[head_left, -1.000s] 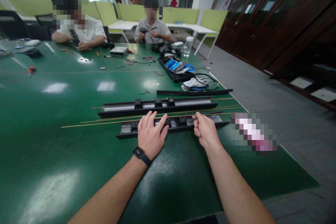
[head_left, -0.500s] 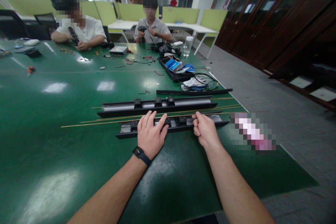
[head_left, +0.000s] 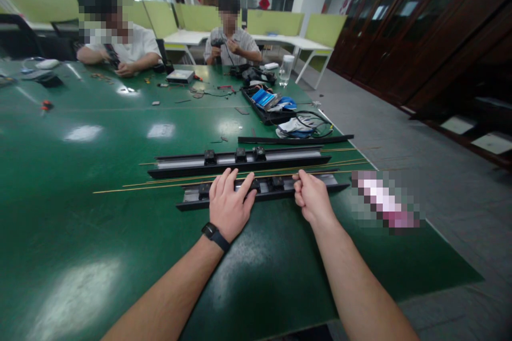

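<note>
My left hand (head_left: 231, 201) lies palm down over the near black channel (head_left: 280, 195), fingers spread across thin brass-coloured rods and a small black block; the fingers cover part of these. To its right, my right hand (head_left: 312, 194) is closed, thumb and forefinger pinching a long thin brass-coloured rod (head_left: 116, 191) that runs above the near channel and sticks out far to the left. Another black block (head_left: 277, 183) sits in that channel between the hands. Beyond it lies a second black channel (head_left: 240, 167), a pale strip and several black blocks inside, with more rods alongside.
Behind the channels are a black strip (head_left: 296, 140), a glove (head_left: 296, 128) with black cable, and a black tray (head_left: 258, 111) holding blue packets. A clear cup (head_left: 285, 72) stands near the table's right edge. Two people sit across the green table (head_left: 100, 234). A pixelated pink patch is at right.
</note>
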### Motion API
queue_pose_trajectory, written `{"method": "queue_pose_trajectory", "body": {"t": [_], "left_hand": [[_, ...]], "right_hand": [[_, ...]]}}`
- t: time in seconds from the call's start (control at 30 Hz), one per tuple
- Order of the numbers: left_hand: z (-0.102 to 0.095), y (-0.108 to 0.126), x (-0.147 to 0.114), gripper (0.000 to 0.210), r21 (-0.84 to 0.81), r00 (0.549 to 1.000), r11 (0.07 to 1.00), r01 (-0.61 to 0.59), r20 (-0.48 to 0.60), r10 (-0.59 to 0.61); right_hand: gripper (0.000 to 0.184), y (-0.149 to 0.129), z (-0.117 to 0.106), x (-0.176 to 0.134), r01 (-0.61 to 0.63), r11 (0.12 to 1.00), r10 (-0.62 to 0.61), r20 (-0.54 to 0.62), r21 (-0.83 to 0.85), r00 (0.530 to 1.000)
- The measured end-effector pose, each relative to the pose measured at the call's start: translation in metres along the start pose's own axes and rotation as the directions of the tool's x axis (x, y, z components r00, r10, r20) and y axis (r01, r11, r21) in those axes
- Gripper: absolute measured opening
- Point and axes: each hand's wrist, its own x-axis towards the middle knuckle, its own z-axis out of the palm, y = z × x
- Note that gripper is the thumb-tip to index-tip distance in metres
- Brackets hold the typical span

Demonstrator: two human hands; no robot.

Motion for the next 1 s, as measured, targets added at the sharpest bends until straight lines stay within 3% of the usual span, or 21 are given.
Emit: {"method": "queue_pose_trajectory", "body": {"t": [1.0], "left_hand": [[-0.0005,-0.0009,-0.0005,0.043,0.003,1.000,1.000,-0.004,-0.007,0.004]], "right_hand": [[0.025,-0.0018,0.0004,-0.0014,-0.006,1.000,0.006,0.011,-0.007,1.000]]}}
